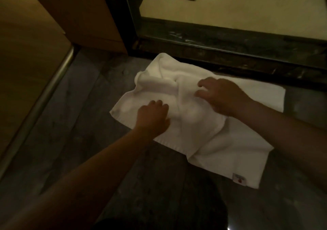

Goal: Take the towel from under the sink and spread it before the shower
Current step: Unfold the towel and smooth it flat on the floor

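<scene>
Towel (212, 141) lies crumpled on the floor (70, 123) just before the shower sill (230, 52) — left hand (152, 118) grips it with curled fingers while right hand (223, 95) pinches a fold, probably to pull it flat.

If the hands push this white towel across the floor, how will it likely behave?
Likely floppy: the white towel lies in soft folds between the left hand and right hand. Pushed, it would probably bunch rather than slide. The polished-looking floor may let it slip.
</scene>
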Demonstrator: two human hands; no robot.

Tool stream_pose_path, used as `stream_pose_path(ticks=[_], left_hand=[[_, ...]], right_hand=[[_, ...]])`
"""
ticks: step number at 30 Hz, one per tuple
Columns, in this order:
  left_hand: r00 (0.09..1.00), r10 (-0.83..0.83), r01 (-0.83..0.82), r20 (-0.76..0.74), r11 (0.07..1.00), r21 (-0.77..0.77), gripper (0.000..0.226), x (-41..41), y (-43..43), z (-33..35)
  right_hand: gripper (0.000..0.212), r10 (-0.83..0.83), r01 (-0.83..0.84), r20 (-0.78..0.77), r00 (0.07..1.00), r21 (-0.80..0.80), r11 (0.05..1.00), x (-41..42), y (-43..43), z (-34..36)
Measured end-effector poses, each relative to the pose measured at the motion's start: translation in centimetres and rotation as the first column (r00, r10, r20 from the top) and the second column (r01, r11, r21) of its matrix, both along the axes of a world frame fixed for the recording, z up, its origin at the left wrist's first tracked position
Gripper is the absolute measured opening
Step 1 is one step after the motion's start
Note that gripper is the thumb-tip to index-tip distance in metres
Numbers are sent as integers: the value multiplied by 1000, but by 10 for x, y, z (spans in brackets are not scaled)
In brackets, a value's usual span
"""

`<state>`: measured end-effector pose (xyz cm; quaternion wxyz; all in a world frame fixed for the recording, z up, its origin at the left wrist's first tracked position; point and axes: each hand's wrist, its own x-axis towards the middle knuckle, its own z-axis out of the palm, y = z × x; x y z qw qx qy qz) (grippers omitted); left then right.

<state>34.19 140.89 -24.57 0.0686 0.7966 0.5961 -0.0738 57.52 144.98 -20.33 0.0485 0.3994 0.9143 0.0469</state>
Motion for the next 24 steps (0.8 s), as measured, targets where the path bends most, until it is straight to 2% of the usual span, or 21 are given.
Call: stream_pose_path(ticks=[4, 6, 11, 14, 18, 24], left_hand=[[997, -78, 78, 23, 997, 1, 41, 30, -13, -16], [998, -49, 48, 34, 999, 20, 40, 37, -16, -23], [1000, -9, 7, 28, 997, 74, 14, 33, -12, -28], [1000, -9, 9, 1, 998, 58, 11, 35, -11, -28], [997, -35, 38, -71, 998, 53, 8, 39, -12, -24], [971, -148, 165, -189, 983, 76, 13, 24, -10, -14]], right_hand=[[56, 71, -61, 57, 996, -159, 985, -31, -13, -23], [53, 70, -57, 86, 994, -154, 986, -39, -14, -33], [35, -8, 28, 145, 989, -137, 990, -37, -8, -39], [27, 1, 18, 131, 991, -140, 990, -32, -3, -36], [28, -39, 57, 132, 991, -135, 989, -18, -2, -33], [21, -175, 177, 42, 984, -25, 984, 36, 2, -16]])
